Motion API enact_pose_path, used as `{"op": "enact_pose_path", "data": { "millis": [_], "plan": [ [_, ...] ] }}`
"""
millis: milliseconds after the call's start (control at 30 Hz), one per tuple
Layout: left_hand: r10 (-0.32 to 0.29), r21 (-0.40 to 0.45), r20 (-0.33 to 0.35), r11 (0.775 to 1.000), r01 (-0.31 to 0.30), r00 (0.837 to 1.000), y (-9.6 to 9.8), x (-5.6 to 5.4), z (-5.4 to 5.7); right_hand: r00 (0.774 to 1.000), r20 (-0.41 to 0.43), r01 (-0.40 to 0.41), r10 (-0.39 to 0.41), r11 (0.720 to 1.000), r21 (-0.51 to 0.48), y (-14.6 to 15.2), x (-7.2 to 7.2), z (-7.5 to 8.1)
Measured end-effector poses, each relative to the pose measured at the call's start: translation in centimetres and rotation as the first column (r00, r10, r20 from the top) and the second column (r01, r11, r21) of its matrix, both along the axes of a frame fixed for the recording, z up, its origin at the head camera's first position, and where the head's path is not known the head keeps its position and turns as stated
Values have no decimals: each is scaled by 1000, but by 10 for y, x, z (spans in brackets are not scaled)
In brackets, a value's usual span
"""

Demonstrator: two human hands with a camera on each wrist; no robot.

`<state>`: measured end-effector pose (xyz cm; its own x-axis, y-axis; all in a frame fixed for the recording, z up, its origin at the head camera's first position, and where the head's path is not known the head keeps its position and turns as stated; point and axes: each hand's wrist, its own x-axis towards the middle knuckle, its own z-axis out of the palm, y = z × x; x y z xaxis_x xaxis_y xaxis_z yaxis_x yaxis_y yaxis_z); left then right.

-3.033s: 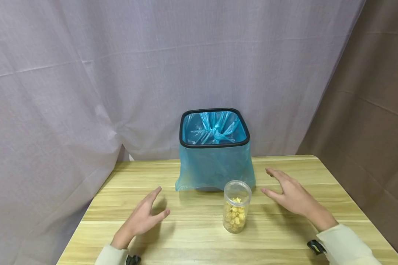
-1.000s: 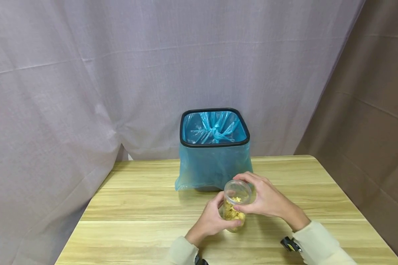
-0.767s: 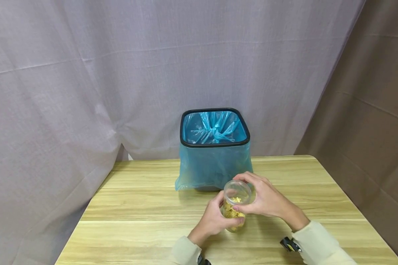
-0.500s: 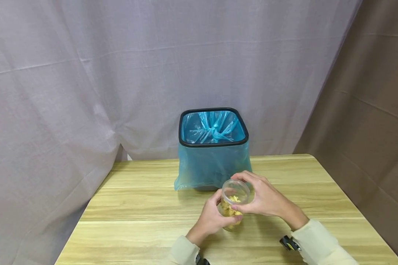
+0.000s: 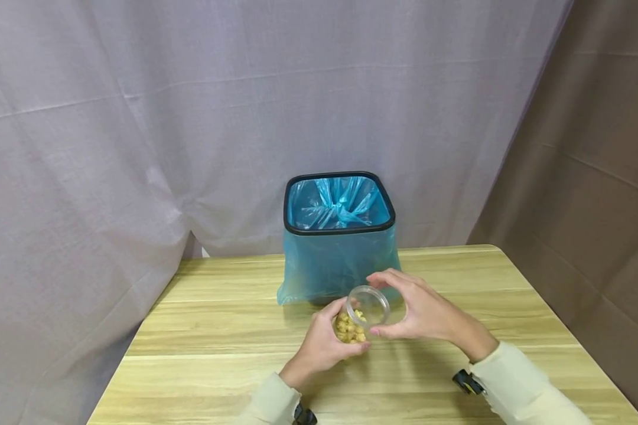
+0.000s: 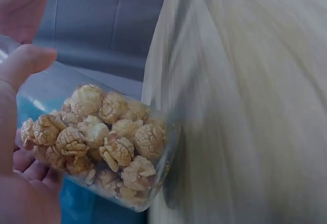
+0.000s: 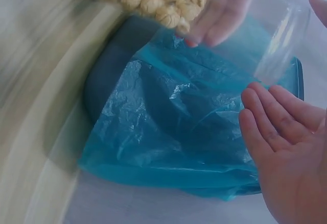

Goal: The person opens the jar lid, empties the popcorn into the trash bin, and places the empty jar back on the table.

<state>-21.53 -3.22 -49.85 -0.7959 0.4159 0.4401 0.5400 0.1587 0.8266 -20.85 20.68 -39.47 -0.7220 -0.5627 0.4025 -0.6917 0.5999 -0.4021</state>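
Clear plastic, the tilted popcorn jar (image 5: 361, 314) is gripped by the left hand (image 5: 321, 342), the right hand (image 5: 422, 310) released.

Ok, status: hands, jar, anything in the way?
Left hand grips tilted jar; right hand spread around its mouth, contact unclear. Popcorn inside. Nothing seen blocking; bin close behind.

The left hand (image 5: 319, 343) grips; the right hand (image 5: 421, 308) spreads loosely.
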Motion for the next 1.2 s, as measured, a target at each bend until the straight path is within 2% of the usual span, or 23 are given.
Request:
{"op": "enact_pose_path", "data": {
  "millis": [167,333,467,767,1033,1200],
  "plan": [
    [56,-126,-105,990,-69,993,-15,0,10,1000,-6,-18,19,1000,19,-3,-1,7],
    [139,-255,-233,946,-199,962,-26,2,19,999,-9,-45,45,998,45,-9,-1,11],
    [168,-313,-291,913,-260,942,-32,4,25,999,17,-52,51,996,66,-14,-1,11],
    [180,-366,-377,872,-325,908,-41,8,29,998,43,-45,42,997,69,-23,1,-1],
    [171,-443,-421,818,-367,891,-44,13,28,998,57,-7,4,998,59,-28,4,-16],
    [156,-469,-436,801,-372,886,-46,15,27,999,50,-6,4,999,49,-31,5,-21]
  ]
}}
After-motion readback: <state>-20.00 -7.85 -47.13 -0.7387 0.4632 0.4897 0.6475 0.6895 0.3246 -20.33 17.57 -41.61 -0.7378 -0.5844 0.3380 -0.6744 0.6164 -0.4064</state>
